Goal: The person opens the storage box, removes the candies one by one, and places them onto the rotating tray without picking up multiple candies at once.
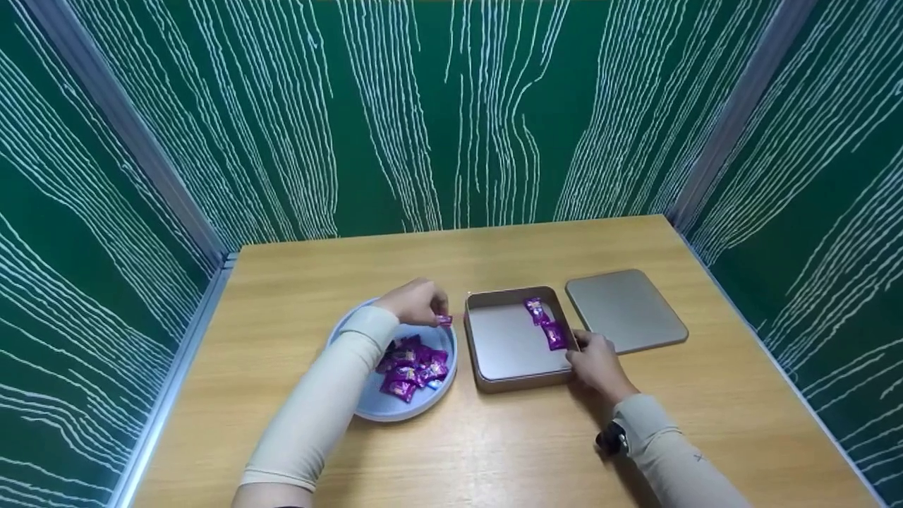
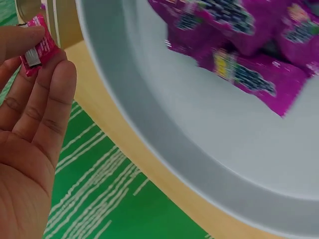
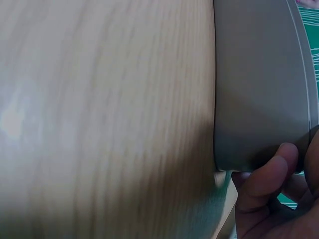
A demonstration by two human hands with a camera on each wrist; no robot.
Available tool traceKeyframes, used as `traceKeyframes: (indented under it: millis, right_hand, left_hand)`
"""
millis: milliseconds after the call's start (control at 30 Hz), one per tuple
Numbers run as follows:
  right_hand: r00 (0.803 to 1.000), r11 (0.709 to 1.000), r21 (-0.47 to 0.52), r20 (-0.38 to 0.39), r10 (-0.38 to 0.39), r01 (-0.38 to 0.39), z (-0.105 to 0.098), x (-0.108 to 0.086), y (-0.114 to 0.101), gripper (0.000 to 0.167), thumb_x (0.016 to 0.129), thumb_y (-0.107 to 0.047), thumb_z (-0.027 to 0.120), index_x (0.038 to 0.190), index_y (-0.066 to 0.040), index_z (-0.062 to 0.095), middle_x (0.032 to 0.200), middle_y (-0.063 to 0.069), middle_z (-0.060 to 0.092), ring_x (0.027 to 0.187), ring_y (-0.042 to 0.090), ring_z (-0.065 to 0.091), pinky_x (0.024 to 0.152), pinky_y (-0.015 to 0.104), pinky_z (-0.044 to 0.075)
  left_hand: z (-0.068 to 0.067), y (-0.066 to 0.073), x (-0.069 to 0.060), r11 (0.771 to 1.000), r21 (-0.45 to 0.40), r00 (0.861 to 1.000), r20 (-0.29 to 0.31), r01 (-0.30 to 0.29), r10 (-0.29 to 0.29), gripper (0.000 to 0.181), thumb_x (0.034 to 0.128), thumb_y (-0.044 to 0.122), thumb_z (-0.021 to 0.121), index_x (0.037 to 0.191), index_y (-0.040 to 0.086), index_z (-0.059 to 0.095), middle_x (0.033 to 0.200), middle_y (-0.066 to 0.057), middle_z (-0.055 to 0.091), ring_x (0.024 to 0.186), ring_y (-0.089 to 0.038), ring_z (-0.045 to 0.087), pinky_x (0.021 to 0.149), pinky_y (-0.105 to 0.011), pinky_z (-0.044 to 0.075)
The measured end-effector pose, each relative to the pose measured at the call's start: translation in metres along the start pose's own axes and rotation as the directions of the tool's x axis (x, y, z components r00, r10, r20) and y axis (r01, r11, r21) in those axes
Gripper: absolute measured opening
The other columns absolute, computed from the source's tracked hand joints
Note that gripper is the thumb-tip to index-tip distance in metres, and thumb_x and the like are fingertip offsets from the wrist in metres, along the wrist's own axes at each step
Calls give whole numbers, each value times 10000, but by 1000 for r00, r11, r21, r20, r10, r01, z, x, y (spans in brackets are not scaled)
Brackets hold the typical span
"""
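My left hand point(image 1: 416, 302) pinches a small wrapped candy point(image 2: 39, 46) between thumb and fingers, over the far right rim of a round pale blue plate point(image 1: 405, 413). Several purple-wrapped candies point(image 1: 416, 368) lie heaped on that plate. To its right stands an open square metal tin point(image 1: 518, 349). Two purple candies point(image 1: 554, 336) lie inside, along its right wall. My right hand point(image 1: 600, 363) grips the tin's right side; in the right wrist view its fingers point(image 3: 266, 177) bend around the tin's corner, and the rest of the hand is cut off.
The tin's flat square lid point(image 1: 628, 310) lies on the wooden table point(image 1: 465, 451), to the right of the tin and just beyond my right hand. Green panels with white wavy lines point(image 1: 487, 113) enclose the table at the back and on both sides.
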State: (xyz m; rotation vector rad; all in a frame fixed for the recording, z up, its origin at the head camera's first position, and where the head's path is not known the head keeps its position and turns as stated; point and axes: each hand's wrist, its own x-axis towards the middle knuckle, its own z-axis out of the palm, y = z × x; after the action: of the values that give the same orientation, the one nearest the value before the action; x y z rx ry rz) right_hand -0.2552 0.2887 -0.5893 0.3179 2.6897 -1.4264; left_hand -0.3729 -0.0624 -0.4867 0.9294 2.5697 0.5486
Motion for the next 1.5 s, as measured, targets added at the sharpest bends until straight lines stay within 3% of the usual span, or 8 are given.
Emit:
traceKeyframes:
  millis: [200,600,1000,1167,1233,1367,1500]
  right_hand:
    - [999,999,-32,-40,-29,28,0,0,0,554,938,34,595,1482,131,559,1257,396,671,588,166,586,434,282,516]
    - [1000,1000,-7,-6,-2,2,2,1,0,581,959,31,581,1530,116,512,1259,400,656,559,154,565,440,294,523]
    - [1000,1000,8,12,-3,3,1,0,-2,581,966,29,577,1533,130,497,1247,389,659,561,140,555,445,270,497]
    - [999,999,-6,-23,-45,44,1,-1,-1,585,926,32,584,1502,127,540,1231,393,683,510,126,540,406,265,489]
    - [999,999,-3,-27,-46,46,1,-1,-1,589,921,37,581,1502,124,541,1225,397,684,500,125,535,398,265,484]
    - [999,999,-3,-20,-35,35,1,-1,0,591,929,38,579,1511,128,527,1233,408,672,501,133,539,399,270,486]
    - [999,1000,-11,-20,-29,29,1,-1,0,585,930,33,589,1506,125,535,1242,418,667,502,143,546,403,279,495]
  left_hand:
    - [5,-13,-7,998,-7,997,37,62,-61,96,903,26,783,972,77,826,948,-57,787,842,-155,636,876,-377,630]
    - [13,-28,-21,988,-7,983,98,154,-153,119,928,14,765,983,93,835,1016,-74,802,862,-174,646,887,-400,637]
    - [20,-32,-20,984,-11,978,119,175,-173,194,941,-2,754,1107,57,838,1102,-128,816,882,-184,684,875,-377,648]
    - [22,-32,-14,967,-57,963,130,247,-238,250,971,55,755,1215,64,808,1155,-123,797,838,-200,720,753,-347,653]
    - [21,-30,-11,960,-70,957,124,270,-261,278,983,85,758,1259,78,793,1198,-112,786,889,-214,730,790,-369,660]
    - [18,-23,-3,965,-60,965,78,256,-251,294,972,103,773,1265,103,791,1237,-94,777,1068,-251,722,994,-429,628]
    - [14,-11,7,985,-29,985,25,171,-171,276,963,105,759,1235,82,797,1196,-99,784,1122,-271,716,1063,-438,598]
